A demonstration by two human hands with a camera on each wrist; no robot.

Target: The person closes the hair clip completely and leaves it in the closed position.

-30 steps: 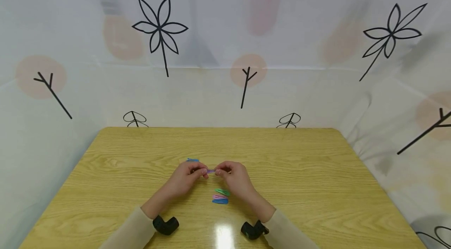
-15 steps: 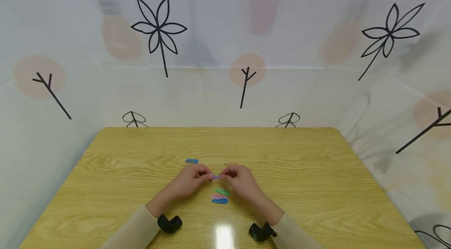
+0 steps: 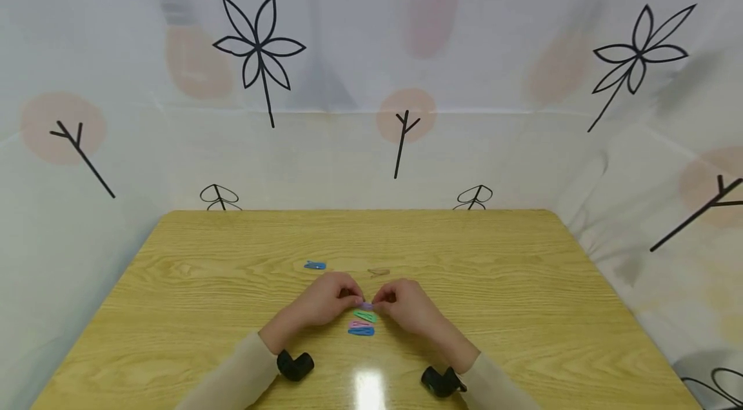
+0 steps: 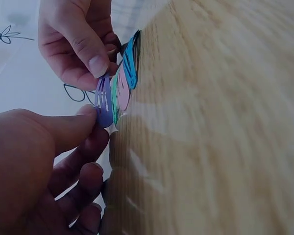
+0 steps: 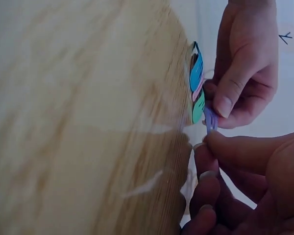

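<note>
A purple snap hair clip (image 4: 104, 102) is pinched at both ends, between thumb and fingers of each hand. My left hand (image 3: 331, 299) has its wide, rounded end, and my right hand (image 3: 409, 307) takes the other end. Just nearer to me than this clip, a green hair clip (image 3: 366, 316), a pink hair clip (image 3: 360, 324) and a blue hair clip (image 3: 362, 331) lie in a column on the table. In the right wrist view the purple clip is right beside the green one, partly covered by the fingertips.
Farther back on the wooden table (image 3: 493, 255) lie another blue hair clip (image 3: 315, 265), on the left, and a tan hair clip (image 3: 379, 272), on the right. A patterned cloth (image 3: 325, 158) hangs behind the table's far edge.
Both hands have brought the purple hair clip nearer and to the right, up to the green one. The blue and tan clips at the back have come into full view. The column stays put.
</note>
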